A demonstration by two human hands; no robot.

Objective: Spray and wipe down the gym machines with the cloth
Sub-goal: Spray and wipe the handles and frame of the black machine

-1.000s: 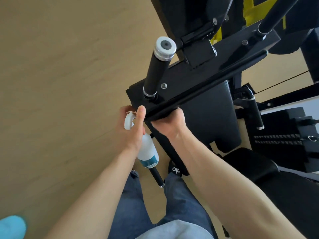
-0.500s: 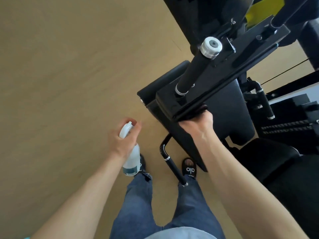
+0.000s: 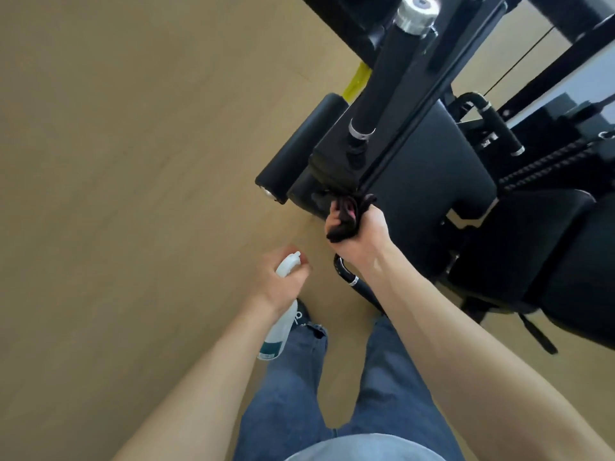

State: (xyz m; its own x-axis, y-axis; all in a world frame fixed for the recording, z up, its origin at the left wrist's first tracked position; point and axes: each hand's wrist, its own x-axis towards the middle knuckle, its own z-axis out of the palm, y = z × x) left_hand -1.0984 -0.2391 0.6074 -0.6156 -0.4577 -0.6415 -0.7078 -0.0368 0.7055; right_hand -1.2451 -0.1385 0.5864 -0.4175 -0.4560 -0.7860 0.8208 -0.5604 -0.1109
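On your left shoe [image 3: 301, 315], at six o'clock from the spray bottle [image 3: 278, 331], you can make out part of a white logo; it's too cut off to read.

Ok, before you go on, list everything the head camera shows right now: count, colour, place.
gym machine: one, black frame with black pads, upper right
grip bar: one, black with a silver end cap, angled along the machine's arm
small handle: one, black with silver rings, right of the seat pad
roller pad: one, black, machine's left edge
cloth: one, dark, bunched at the lower end of the machine's arm
spray bottle: one, white with a teal label, over the floor, nozzle away from the machine
floor: tan, left half
jeans: blue, bottom centre
shoe: one seen, black, behind the bottle
left hand: grips the bottle
right hand: grips the cloth
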